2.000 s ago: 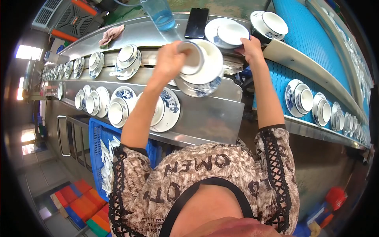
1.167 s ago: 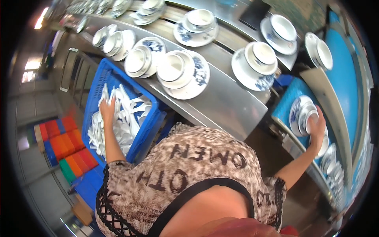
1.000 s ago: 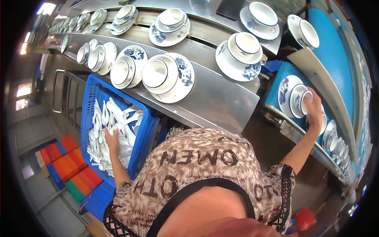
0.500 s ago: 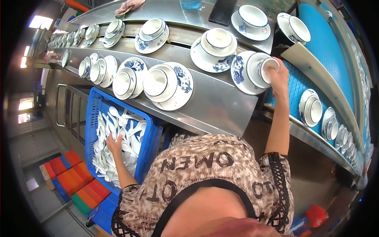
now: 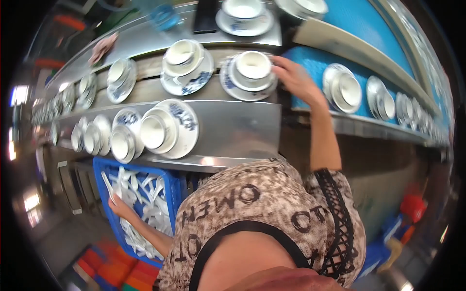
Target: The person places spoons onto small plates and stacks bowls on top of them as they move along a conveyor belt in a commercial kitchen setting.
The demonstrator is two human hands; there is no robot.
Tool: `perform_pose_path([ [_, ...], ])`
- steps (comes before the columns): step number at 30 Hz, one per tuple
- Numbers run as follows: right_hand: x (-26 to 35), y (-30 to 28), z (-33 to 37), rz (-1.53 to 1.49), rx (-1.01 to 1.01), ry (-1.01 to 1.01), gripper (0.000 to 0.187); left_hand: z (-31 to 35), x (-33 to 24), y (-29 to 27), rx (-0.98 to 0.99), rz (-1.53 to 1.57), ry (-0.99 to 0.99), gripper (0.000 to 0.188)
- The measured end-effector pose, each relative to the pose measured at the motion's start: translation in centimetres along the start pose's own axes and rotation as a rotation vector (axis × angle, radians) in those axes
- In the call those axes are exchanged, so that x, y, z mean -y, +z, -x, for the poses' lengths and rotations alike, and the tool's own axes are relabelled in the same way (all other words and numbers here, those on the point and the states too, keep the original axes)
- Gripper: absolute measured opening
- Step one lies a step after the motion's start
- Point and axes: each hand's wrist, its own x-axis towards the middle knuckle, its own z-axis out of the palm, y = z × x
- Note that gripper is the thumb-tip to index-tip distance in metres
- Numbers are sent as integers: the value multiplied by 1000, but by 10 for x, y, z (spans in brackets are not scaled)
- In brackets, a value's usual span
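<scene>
Apparently, left hand (image 5: 121, 208) pinches a spoon (image 5: 107, 187) at the basket (image 5: 173, 190); right hand (image 5: 297, 81), fingers half-spread by the cup (image 5: 254, 65), wants a light touch.

White glare flares from a bright patch (image 5: 20, 94) far left of the right hand (image 5: 294, 80)! A glint sparks on the steel counter (image 5: 233, 128) below-left of it; orange blocks (image 5: 114, 264) beneath the left hand (image 5: 121, 209) smear, and rightward the blue belt (image 5: 350, 26) bows, fisheye-style.
</scene>
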Motion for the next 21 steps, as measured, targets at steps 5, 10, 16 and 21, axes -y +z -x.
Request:
perform_pose_path([
  [5, 20, -67, 49, 187, -379, 21, 32, -44, -81, -25, 45, 408, -18, 33],
  [10, -17, -116, 68, 436, -566, -13, 31, -92, -217, -30, 268, 336, 384, 33],
  [16, -21, -133, 65, 612, -398, 155, 40, -179, -253, 77, 617, 135, 927, 30],
  [21, -15, -122, 70, 427, -275, 327, 45, -207, -248, 104, 878, 76, 804, 29],
])
